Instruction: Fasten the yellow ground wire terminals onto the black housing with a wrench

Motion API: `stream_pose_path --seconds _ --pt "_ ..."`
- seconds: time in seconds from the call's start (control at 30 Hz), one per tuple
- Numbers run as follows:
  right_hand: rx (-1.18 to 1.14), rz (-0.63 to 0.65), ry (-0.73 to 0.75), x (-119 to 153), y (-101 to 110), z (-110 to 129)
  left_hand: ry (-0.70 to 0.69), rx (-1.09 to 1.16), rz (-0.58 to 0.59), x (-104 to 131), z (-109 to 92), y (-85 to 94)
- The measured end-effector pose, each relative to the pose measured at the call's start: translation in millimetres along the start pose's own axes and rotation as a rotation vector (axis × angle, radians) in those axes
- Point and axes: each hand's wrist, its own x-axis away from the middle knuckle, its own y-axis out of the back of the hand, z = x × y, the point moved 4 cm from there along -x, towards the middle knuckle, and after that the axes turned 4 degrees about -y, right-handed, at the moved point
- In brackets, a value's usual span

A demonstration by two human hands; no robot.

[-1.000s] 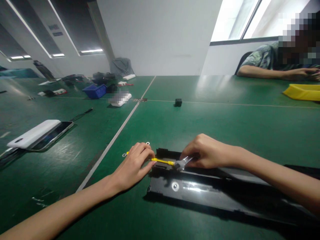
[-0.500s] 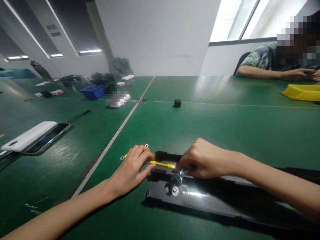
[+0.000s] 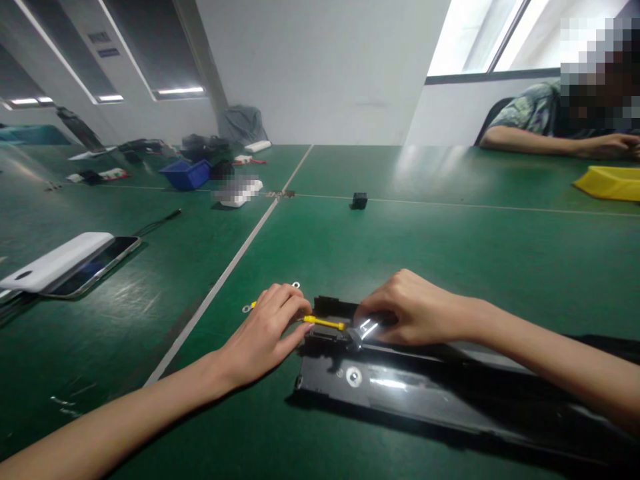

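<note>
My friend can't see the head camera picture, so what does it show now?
A left hand holds a yellow wire and a right hand holds a silver wrench, over a long black part on a green table. Across it sits another person, near a yellow bin.

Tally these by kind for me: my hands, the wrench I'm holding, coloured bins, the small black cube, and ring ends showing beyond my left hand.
Hands: 2 (left hand, right hand)
Wrench: 1
Bins: 2 (blue bin, yellow bin)
Black cube: 1
Ring ends: 2
Total: 8
</note>
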Motion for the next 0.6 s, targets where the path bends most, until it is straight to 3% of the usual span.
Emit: stream_pose_path --seconds 0.6 --pt "0.09 -0.069 0.048 -1.6 -3.0 -0.2 -0.006 -0.011 -0.01 2.3 -0.6 0.8"
